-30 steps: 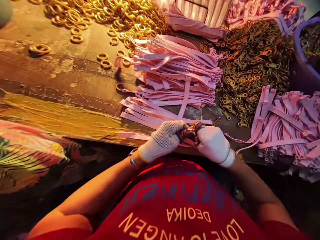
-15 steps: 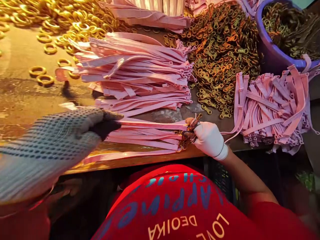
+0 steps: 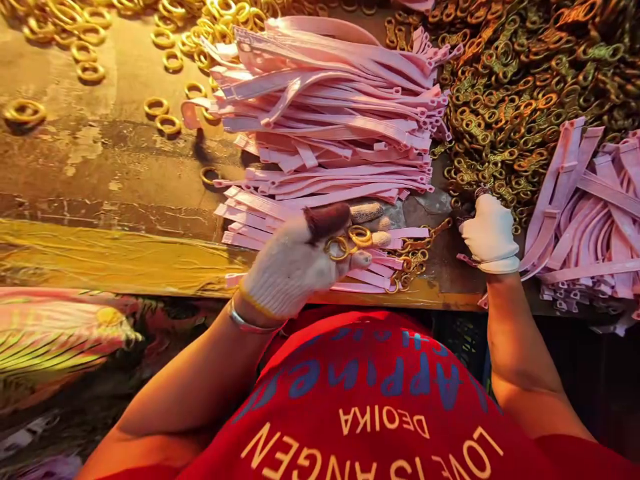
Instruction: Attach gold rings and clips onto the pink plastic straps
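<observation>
My left hand (image 3: 300,257), in a white knitted glove with a dark thumb cover, is turned palm up and cradles a few gold rings (image 3: 361,235). It is over a row of pink straps (image 3: 250,217) near the table edge. Brass links (image 3: 413,257) are attached at the right ends of these straps. My right hand (image 3: 489,233), in a white glove with bare or wrapped fingertips, is curled at the near edge of a heap of brass double-eyed links (image 3: 505,120). Its fingertips are partly hidden, so what they pinch cannot be made out.
A large stack of pink straps (image 3: 330,107) lies behind my left hand. More pink straps (image 3: 595,213) are bunched at the right. Gold rings (image 3: 230,27) are heaped at the back left, with loose ones scattered on the wooden table (image 3: 125,173). The table's front edge is taped.
My left hand has come right and turned palm up, showing rings in it. My right hand has left the strap ends and moved to the link heap. The view has shifted too.
</observation>
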Demonstrator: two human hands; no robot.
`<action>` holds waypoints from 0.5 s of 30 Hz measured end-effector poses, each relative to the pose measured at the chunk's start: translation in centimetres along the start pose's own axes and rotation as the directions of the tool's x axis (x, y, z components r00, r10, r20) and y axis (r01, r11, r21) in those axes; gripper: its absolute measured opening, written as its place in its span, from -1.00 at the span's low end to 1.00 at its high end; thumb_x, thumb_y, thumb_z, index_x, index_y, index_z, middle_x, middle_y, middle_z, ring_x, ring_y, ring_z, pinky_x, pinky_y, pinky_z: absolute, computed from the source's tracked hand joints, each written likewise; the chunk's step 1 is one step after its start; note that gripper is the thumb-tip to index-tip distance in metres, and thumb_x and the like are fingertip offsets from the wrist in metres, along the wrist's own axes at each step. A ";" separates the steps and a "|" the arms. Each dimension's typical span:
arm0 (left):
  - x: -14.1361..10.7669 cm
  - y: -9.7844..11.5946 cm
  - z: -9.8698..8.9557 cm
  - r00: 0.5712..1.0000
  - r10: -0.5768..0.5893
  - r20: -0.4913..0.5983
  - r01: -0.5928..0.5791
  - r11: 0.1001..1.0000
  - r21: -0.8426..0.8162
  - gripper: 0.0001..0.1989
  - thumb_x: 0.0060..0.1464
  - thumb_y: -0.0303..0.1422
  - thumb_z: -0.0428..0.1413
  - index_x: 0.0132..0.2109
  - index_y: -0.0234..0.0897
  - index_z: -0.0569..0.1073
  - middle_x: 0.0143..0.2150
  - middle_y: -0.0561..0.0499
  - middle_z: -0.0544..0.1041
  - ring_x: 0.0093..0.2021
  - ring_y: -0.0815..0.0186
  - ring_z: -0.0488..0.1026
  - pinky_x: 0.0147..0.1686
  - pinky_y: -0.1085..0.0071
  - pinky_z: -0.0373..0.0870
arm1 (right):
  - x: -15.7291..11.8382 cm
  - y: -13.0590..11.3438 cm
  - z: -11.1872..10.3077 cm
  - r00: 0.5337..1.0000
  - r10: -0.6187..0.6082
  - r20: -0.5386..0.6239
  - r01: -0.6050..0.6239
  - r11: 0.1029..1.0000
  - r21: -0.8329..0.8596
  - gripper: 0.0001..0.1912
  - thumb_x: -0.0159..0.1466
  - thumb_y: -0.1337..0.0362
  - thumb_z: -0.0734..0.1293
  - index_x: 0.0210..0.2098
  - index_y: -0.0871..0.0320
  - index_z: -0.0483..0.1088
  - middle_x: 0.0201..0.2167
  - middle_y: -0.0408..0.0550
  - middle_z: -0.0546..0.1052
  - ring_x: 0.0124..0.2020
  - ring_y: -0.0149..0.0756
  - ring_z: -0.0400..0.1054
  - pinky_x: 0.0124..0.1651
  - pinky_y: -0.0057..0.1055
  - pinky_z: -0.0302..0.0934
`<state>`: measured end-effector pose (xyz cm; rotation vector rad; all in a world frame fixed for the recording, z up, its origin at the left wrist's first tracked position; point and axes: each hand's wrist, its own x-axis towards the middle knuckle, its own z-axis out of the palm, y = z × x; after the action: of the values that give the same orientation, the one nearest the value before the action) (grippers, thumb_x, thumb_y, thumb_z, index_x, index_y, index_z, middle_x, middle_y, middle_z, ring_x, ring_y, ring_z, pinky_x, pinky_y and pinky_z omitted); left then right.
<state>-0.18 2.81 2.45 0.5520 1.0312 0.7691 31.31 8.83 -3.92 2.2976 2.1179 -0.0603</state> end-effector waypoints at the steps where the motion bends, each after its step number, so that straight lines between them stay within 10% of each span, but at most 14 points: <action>1: -0.2 -0.1 0.0 1.000 0.021 0.015 -0.021 1.000 0.018 -0.61 0.07 -0.30 0.25 0.06 -0.27 0.59 -0.09 -0.14 0.62 -0.09 0.16 0.58 -0.34 0.43 0.54 | 0.0 0.2 0.3 1.000 0.007 -0.006 -0.007 0.999 0.031 -0.73 0.12 0.39 0.28 -0.18 0.23 0.46 -0.35 0.04 0.51 -0.38 -0.17 0.33 -0.29 -0.29 0.16; 9: -0.2 -0.1 0.7 0.996 0.081 -0.047 -0.080 0.997 0.011 -0.60 0.09 -0.41 0.24 0.10 -0.35 0.54 -0.10 -0.15 0.62 -0.41 0.44 0.49 -0.54 0.59 0.34 | -2.9 -2.2 -2.7 0.975 -0.153 -0.161 0.191 0.949 0.252 -0.76 0.26 0.38 0.24 -0.12 0.24 0.46 -0.13 0.22 0.55 -0.12 0.01 0.46 -0.01 -0.11 0.32; 15: 0.0 -0.6 1.4 0.992 0.112 0.063 -0.123 0.974 0.191 -0.46 0.21 -0.25 0.20 0.29 -0.32 0.42 -0.22 -0.11 0.62 -0.46 0.41 0.44 -0.55 0.57 0.32 | -6.8 -8.7 -5.8 0.897 -0.394 -0.199 0.393 0.507 0.767 -0.71 0.40 0.28 0.28 0.10 0.13 0.40 -0.07 0.03 0.58 -0.10 -0.19 0.50 0.04 -0.25 0.38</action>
<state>1.30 2.36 2.57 0.8036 1.0384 0.7579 22.16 3.01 2.25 1.9565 2.9929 -1.2756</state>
